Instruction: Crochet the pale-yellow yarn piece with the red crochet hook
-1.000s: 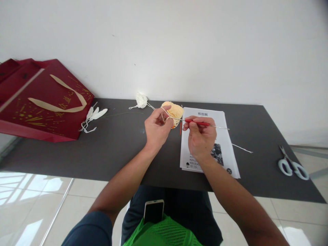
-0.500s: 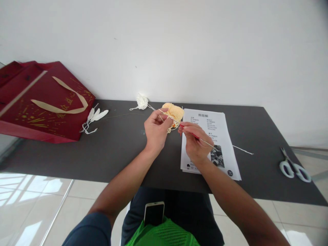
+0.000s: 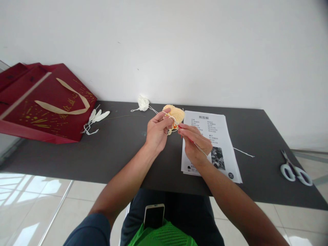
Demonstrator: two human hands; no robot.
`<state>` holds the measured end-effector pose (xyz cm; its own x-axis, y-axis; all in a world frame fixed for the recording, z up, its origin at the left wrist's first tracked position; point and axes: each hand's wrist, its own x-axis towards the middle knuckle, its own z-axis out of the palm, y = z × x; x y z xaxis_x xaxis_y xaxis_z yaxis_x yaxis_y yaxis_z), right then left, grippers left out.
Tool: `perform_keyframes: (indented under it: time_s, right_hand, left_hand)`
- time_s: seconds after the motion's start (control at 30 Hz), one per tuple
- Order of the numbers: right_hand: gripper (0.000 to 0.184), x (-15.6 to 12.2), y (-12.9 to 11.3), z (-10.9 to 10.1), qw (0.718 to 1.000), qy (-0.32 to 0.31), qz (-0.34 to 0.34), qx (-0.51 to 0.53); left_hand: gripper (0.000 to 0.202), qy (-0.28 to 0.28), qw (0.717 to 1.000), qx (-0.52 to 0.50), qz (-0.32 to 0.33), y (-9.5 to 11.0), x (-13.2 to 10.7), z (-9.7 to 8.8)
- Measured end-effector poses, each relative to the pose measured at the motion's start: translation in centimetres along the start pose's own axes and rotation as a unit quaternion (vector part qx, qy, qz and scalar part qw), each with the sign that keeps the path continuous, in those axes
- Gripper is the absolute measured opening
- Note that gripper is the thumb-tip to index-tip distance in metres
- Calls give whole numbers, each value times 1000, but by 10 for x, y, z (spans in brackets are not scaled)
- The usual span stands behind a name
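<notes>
My left hand (image 3: pixel 156 131) is closed, pinching a small piece of pale yellow crochet work (image 3: pixel 170 130), with a strand of yarn running over its fingers. My right hand (image 3: pixel 195 142) is closed round a red-handled crochet hook (image 3: pixel 198 147), whose tip points into the work between the two hands. Just behind the hands a ball of pale yellow yarn (image 3: pixel 176 113) lies on the dark table (image 3: pixel 120 147). The hook's metal end slants back over my right wrist.
A printed pattern sheet (image 3: pixel 212 136) lies under my right hand. A white yarn tuft (image 3: pixel 142 102) sits at the back, white feathers (image 3: pixel 96 118) beside a red gift bag (image 3: pixel 43 102) on the left, scissors (image 3: pixel 294 169) far right. A phone (image 3: pixel 153 216) rests in my lap.
My right hand has turned the hook from lying level and pointing right to slanting down, with its tip brought into the work at my left hand. The camera has tilted slightly.
</notes>
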<state>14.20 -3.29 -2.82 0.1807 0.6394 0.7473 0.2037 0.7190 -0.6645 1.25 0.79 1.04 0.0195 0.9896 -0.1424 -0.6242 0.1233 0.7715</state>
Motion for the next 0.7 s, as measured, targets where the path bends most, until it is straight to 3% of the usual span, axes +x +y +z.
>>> perform_keyframes:
  time_s: [0.17, 0.43, 0.57, 0.7]
  right_hand:
    - [22, 3, -2, 1, 995, 10, 84, 49]
    - [12, 11, 6, 5, 960, 79, 197, 183]
    - [12, 19, 9, 0, 956, 73, 197, 206]
    - [13, 21, 5, -6, 977, 53, 163, 123]
  left_hand:
    - [48, -18, 1000, 4, -25, 1, 3, -2]
    - [53, -35, 999, 19, -37, 1, 4, -3]
    - [54, -37, 997, 65, -12, 0, 3, -3]
    - [54, -19, 988, 153, 29, -1, 4, -4]
